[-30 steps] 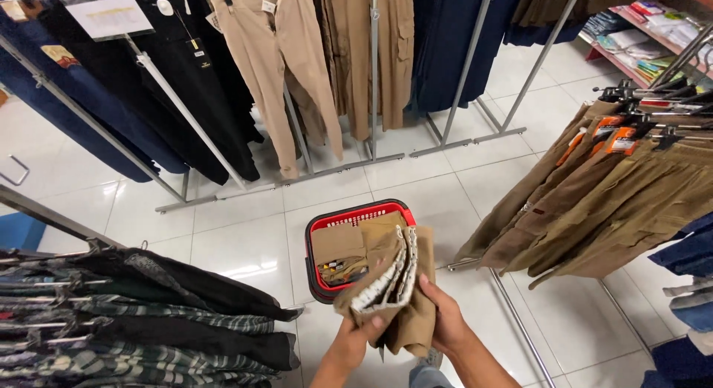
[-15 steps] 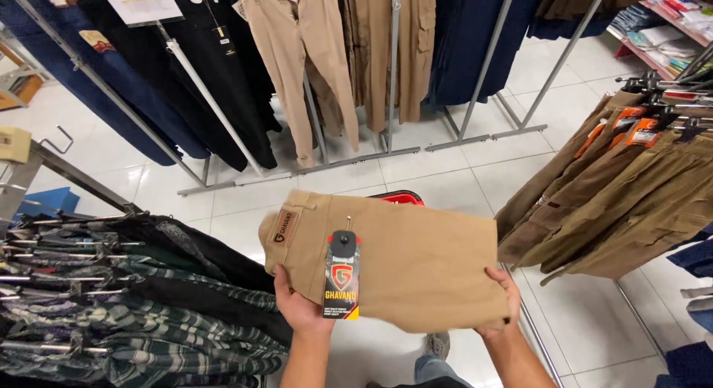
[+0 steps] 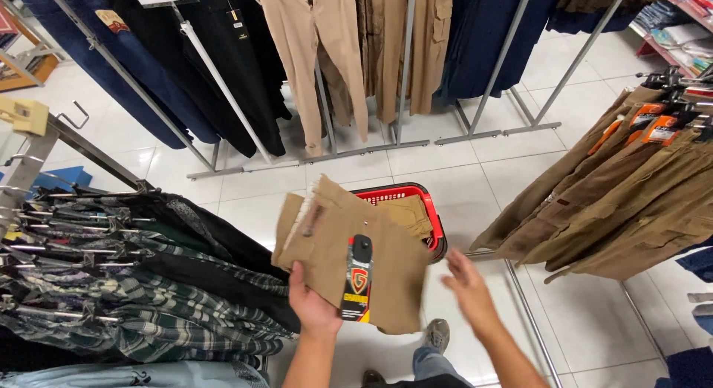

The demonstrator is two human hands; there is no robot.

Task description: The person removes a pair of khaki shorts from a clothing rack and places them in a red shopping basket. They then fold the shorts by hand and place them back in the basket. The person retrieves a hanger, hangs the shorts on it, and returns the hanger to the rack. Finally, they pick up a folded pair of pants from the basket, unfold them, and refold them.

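Khaki trousers [image 3: 349, 258], folded, with a black and red tag, hang from the left hand [image 3: 312, 306], whose fingers grip the near edge. They are held above a red basket [image 3: 434, 228] on the white floor, which already holds another khaki garment. The right hand [image 3: 468, 288] is just beside the trousers, fingers spread and holding nothing. Plaid shirts [image 3: 111, 299] hang at left, more khaki trousers on a rack [image 3: 624, 202] at right.

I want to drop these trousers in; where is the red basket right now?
In the head view, the red basket sits on the white tile floor at centre, just behind the folded tan trousers held in the left hand.
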